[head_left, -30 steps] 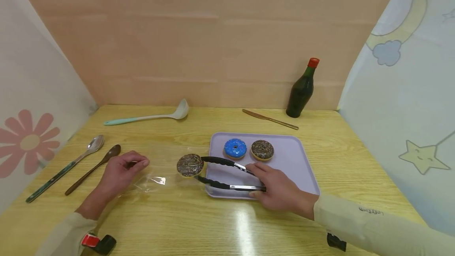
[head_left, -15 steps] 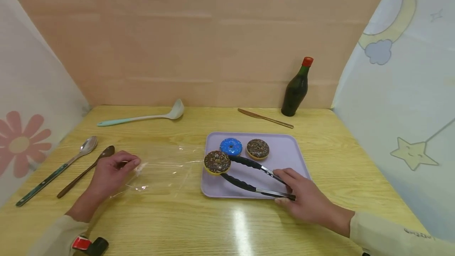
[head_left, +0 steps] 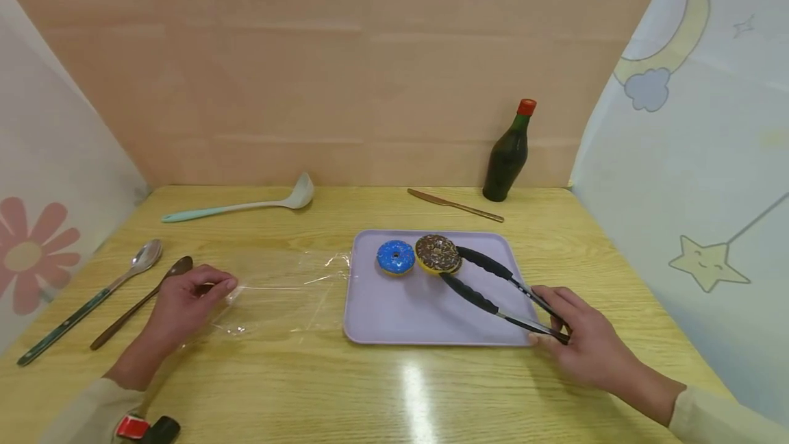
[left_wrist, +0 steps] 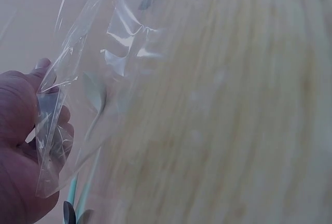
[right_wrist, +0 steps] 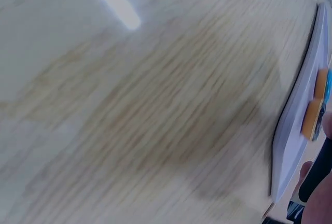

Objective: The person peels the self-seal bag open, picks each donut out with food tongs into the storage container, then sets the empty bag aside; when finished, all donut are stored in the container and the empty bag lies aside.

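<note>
My right hand (head_left: 594, 348) grips the handles of black-and-silver tongs (head_left: 471, 294) at the tray's right side. Between the tong tips is a chocolate-topped donut (head_left: 436, 252) with pale sprinkles. It overlaps a second chocolate donut, largely hidden behind it over the lilac tray (head_left: 394, 331). Just left of them lies a blue-iced donut (head_left: 395, 257). My left hand (head_left: 188, 303) pinches the edge of a clear plastic bag (head_left: 280, 307) spread flat on the table. In the left wrist view, the bag's film (left_wrist: 122, 40) drapes across the fingers.
A green-handled spoon (head_left: 92, 303) and a wooden spoon (head_left: 138, 307) lie by my left hand. Farther back are a ladle (head_left: 259, 204), a gold knife (head_left: 456, 206) and a dark green bottle (head_left: 507, 159). Decorated cloth walls border both sides.
My right hand has moved right with the tongs, carrying the chocolate donut from over the bag to over the tray beside the blue one. My left hand keeps its pinch on the bag.
</note>
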`<move>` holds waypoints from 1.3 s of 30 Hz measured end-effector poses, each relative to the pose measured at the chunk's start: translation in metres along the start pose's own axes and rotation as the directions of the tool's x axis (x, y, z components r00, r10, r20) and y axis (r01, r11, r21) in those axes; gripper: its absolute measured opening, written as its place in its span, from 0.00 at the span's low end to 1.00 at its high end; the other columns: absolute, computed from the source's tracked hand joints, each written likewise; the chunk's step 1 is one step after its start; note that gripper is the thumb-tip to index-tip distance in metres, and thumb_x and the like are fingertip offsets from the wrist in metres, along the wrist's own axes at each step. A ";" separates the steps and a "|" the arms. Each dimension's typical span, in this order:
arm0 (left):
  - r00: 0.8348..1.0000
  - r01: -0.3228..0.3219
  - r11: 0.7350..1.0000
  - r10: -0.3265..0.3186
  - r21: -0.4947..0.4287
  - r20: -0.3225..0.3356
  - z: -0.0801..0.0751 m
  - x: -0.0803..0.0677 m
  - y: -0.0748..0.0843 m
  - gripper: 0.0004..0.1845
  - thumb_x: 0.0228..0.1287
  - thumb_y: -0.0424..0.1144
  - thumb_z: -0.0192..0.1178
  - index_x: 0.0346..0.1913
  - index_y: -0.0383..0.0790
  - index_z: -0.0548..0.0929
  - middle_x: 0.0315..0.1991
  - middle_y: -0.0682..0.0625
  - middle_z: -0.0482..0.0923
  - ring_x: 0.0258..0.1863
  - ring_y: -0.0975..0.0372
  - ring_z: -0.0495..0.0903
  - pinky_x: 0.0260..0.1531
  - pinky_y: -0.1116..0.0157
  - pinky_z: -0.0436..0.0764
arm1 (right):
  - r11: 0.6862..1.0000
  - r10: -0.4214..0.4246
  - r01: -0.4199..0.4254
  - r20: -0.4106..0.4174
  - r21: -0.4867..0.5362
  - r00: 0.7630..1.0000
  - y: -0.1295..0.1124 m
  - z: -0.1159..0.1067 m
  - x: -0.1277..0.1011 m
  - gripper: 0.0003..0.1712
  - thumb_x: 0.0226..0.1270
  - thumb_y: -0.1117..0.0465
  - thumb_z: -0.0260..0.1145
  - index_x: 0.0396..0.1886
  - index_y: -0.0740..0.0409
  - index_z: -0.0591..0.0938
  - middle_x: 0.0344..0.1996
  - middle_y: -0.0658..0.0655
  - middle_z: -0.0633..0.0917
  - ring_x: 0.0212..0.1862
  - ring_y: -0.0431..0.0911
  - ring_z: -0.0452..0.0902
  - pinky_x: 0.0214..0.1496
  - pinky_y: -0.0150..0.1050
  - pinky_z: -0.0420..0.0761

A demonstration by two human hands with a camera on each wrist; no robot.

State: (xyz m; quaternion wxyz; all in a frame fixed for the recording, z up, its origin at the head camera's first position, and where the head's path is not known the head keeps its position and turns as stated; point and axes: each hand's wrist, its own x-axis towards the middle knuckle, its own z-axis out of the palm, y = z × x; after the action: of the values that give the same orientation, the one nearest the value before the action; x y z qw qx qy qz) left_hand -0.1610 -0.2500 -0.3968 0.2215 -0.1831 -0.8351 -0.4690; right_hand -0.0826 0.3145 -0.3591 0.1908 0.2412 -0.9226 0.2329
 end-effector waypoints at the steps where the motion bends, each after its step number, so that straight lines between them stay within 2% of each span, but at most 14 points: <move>1: 1.000 -0.004 1.000 0.004 0.003 -0.001 0.000 0.000 0.000 0.08 0.53 0.19 0.65 0.30 0.34 0.85 0.27 0.53 0.81 0.26 0.69 0.75 0.26 0.76 0.73 | 1.000 0.008 -0.008 -0.007 -0.009 1.000 0.003 -0.002 -0.001 0.39 0.41 0.68 0.79 0.56 0.65 0.75 0.35 0.47 0.72 0.27 0.32 0.64 0.24 0.26 0.64; 12: 0.999 0.043 0.997 -0.043 0.064 -0.001 -0.006 0.000 0.002 0.03 0.56 0.24 0.65 0.31 0.34 0.85 0.29 0.56 0.80 0.29 0.70 0.74 0.29 0.78 0.73 | 0.981 0.144 -0.145 -0.018 -0.133 0.989 0.034 -0.017 -0.024 0.38 0.42 0.66 0.79 0.56 0.66 0.74 0.32 0.49 0.71 0.25 0.33 0.62 0.23 0.32 0.60; 24: 1.000 0.009 0.996 -0.011 0.084 0.017 -0.006 0.001 0.001 0.05 0.56 0.23 0.65 0.31 0.35 0.86 0.29 0.56 0.80 0.30 0.71 0.75 0.32 0.79 0.73 | 0.962 0.189 -0.182 0.016 -0.203 0.982 0.050 -0.020 -0.031 0.38 0.41 0.62 0.80 0.55 0.68 0.74 0.36 0.53 0.74 0.25 0.33 0.61 0.24 0.34 0.61; 32: 0.999 -0.047 0.992 0.043 0.120 0.032 -0.003 0.003 -0.001 0.08 0.53 0.21 0.66 0.31 0.37 0.87 0.29 0.53 0.81 0.30 0.72 0.75 0.31 0.79 0.72 | 0.959 0.191 -0.179 0.032 -0.219 0.981 0.050 -0.021 -0.031 0.39 0.39 0.61 0.81 0.53 0.69 0.75 0.35 0.53 0.74 0.24 0.32 0.61 0.24 0.34 0.62; 39: 0.998 -0.062 0.990 0.057 0.130 0.038 -0.002 0.004 0.002 0.09 0.52 0.21 0.67 0.31 0.38 0.87 0.28 0.55 0.81 0.28 0.72 0.74 0.30 0.79 0.72 | 0.956 0.225 -0.213 0.035 -0.204 0.974 0.047 -0.023 -0.032 0.43 0.41 0.60 0.80 0.57 0.71 0.72 0.36 0.55 0.73 0.26 0.35 0.63 0.25 0.36 0.63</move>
State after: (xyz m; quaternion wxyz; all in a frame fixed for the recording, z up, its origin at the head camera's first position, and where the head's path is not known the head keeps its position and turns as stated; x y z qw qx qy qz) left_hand -0.1629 -0.2500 -0.3924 0.2326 -0.2011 -0.8621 -0.4029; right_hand -0.0762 0.3748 -0.3712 0.1604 0.1240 -0.9673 0.1522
